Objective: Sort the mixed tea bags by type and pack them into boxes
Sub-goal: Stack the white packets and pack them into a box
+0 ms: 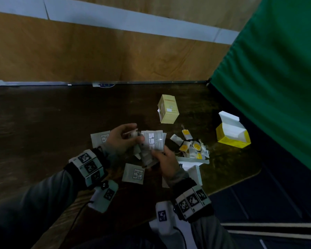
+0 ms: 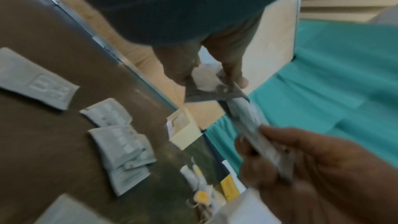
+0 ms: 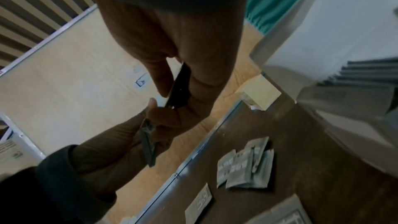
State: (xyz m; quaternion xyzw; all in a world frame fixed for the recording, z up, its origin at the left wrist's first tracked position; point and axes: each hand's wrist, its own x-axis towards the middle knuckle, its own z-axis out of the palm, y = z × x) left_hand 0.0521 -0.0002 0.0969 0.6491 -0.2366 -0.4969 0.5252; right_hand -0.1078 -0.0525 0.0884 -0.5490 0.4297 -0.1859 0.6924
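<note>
Both my hands are on one stack of grey sachets [image 1: 152,144] above the tabletop [image 1: 43,123] middle: left hand [image 1: 121,139] fingers pinch its top, right hand [image 1: 166,163] fingers grip the bottom. Loose yellow-tagged tea bags [image 1: 192,146] lie toward the right edge, near the open yellow box [image 1: 232,133]; closed box [image 1: 168,109] sits nearer the far edge.

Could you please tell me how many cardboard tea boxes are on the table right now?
2: a closed pale yellow cardboard box at the table's far middle, and an open bright yellow cardboard box near the right edge. None seems hidden.
</note>
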